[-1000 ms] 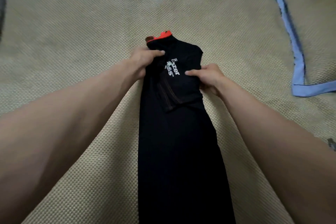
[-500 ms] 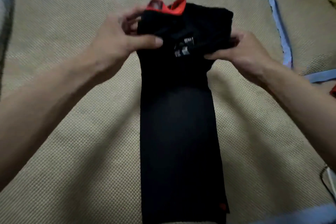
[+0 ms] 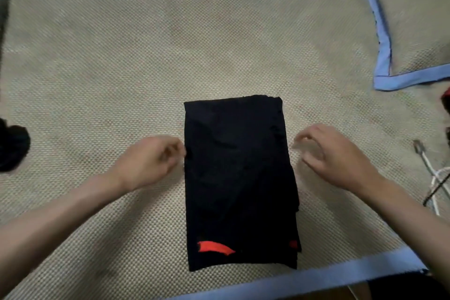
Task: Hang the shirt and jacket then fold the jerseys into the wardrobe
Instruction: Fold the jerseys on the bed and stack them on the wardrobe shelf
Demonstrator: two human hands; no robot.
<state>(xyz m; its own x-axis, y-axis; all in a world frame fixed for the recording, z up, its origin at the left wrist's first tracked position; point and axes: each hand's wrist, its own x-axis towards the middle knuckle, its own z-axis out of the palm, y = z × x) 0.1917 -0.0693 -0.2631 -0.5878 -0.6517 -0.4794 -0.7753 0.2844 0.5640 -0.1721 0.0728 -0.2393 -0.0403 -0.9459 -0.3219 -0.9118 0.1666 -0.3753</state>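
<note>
A black jersey (image 3: 238, 178) with red marks near its lower edge lies folded into a rectangle on the beige woven mat (image 3: 170, 56). My left hand (image 3: 148, 161) hovers at the jersey's left edge, fingers loosely curled, fingertips close to the cloth but holding nothing. My right hand (image 3: 333, 153) is a little off the jersey's right edge, fingers spread and empty; it is blurred.
The mat's blue border (image 3: 292, 280) runs along the near edge. A second blue-edged mat (image 3: 382, 56) lies at the upper right. A dark garment (image 3: 12, 146) sits at the far left. White and black cables (image 3: 435, 185) lie at the right, with something red (image 3: 446, 102) above them.
Both hands held the jersey's collar end and folded it over toward me. Now the jersey lies flat, half as long, and both hands have let go at its sides.
</note>
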